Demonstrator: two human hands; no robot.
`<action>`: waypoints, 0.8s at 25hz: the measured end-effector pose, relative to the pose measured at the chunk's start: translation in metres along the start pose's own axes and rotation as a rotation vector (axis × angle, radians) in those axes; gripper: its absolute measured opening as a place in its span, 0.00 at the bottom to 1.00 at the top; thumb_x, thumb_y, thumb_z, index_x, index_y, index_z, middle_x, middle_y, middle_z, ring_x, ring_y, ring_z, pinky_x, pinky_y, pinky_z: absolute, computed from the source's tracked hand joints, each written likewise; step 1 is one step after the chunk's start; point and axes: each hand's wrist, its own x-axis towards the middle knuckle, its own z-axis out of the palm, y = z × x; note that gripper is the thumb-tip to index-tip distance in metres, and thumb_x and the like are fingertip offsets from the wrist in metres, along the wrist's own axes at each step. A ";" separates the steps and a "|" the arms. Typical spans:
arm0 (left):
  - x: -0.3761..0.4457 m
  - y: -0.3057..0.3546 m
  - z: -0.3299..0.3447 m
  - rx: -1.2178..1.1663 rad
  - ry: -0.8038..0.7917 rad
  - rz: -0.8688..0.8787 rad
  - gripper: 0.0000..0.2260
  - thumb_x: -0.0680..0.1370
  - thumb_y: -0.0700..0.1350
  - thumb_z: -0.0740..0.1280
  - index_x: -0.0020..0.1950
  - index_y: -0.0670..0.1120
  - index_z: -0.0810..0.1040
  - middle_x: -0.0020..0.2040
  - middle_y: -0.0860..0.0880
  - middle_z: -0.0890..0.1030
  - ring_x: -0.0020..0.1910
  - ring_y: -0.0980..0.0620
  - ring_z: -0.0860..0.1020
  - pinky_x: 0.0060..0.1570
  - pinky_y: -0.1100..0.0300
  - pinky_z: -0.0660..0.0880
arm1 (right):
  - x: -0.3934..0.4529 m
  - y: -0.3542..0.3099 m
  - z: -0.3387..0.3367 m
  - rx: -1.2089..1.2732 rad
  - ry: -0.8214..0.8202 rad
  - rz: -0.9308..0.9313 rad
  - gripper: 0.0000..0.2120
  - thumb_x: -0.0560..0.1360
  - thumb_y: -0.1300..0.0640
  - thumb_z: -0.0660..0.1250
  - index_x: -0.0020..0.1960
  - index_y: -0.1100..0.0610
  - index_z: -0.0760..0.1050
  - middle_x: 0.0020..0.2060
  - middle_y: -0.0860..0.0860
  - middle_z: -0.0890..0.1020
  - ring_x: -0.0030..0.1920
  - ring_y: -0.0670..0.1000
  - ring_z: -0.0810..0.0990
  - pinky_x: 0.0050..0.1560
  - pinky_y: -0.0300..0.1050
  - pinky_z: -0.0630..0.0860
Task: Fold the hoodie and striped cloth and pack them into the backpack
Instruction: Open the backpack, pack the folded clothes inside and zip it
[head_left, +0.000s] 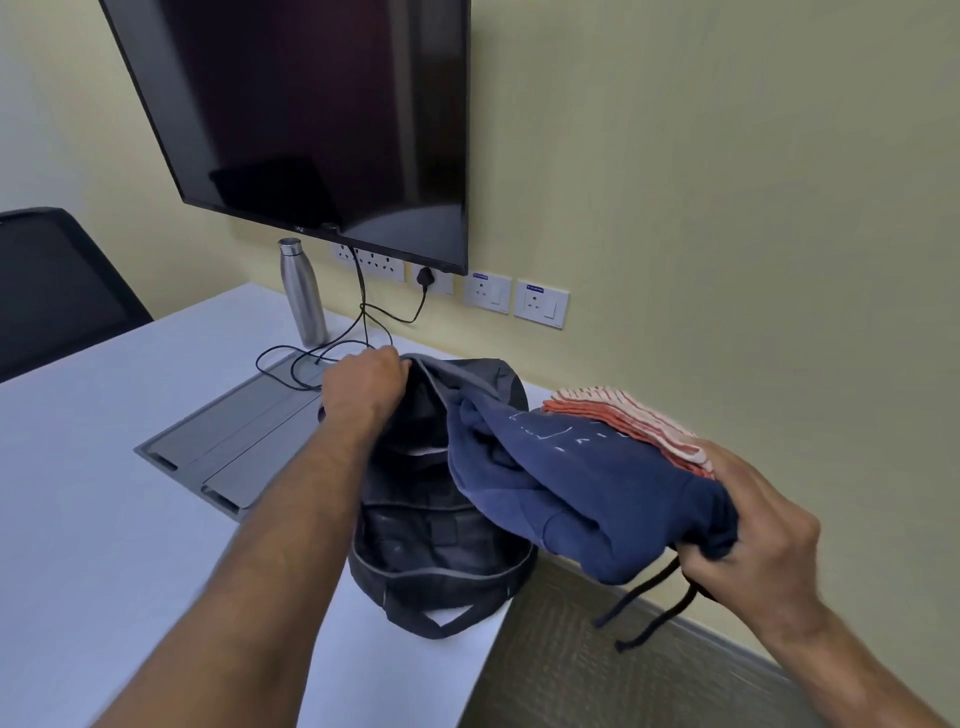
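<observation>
Hoodie: navy, folded, faint white print, two dark drawstrings dangling; striped cloth: orange-and-white, folded, stacked on it. Your right hand grips the bundle's near end, fingers curled round it, holding it off the table. Backpack: dark grey, unzipped, at 9 o'clock of that hand; your left hand pinches its top rim.

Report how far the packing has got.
Done: hoodie and striped cloth look folded and stacked. In hand: right hand grips the stack, its front end at the backpack mouth, which the left hand holds open. Left: push it fully inside.
</observation>
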 end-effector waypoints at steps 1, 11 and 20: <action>0.006 0.001 -0.006 -0.005 0.032 0.008 0.19 0.85 0.53 0.52 0.59 0.44 0.77 0.54 0.42 0.83 0.52 0.38 0.81 0.43 0.52 0.69 | -0.003 -0.002 0.003 0.002 -0.013 -0.002 0.29 0.61 0.56 0.60 0.61 0.61 0.75 0.50 0.59 0.84 0.51 0.51 0.79 0.57 0.28 0.68; 0.042 -0.001 -0.029 0.005 0.171 0.121 0.18 0.85 0.54 0.53 0.53 0.43 0.77 0.47 0.42 0.83 0.46 0.38 0.81 0.39 0.53 0.68 | 0.027 -0.035 0.092 0.032 -0.113 -0.007 0.36 0.52 0.66 0.70 0.61 0.57 0.77 0.52 0.52 0.85 0.53 0.51 0.80 0.52 0.36 0.73; 0.058 -0.006 -0.031 0.000 0.178 0.150 0.19 0.85 0.55 0.53 0.50 0.44 0.76 0.45 0.42 0.82 0.41 0.39 0.79 0.38 0.54 0.69 | -0.073 -0.046 0.146 0.024 -0.476 -0.107 0.43 0.50 0.64 0.80 0.65 0.56 0.74 0.55 0.54 0.84 0.56 0.52 0.82 0.62 0.46 0.78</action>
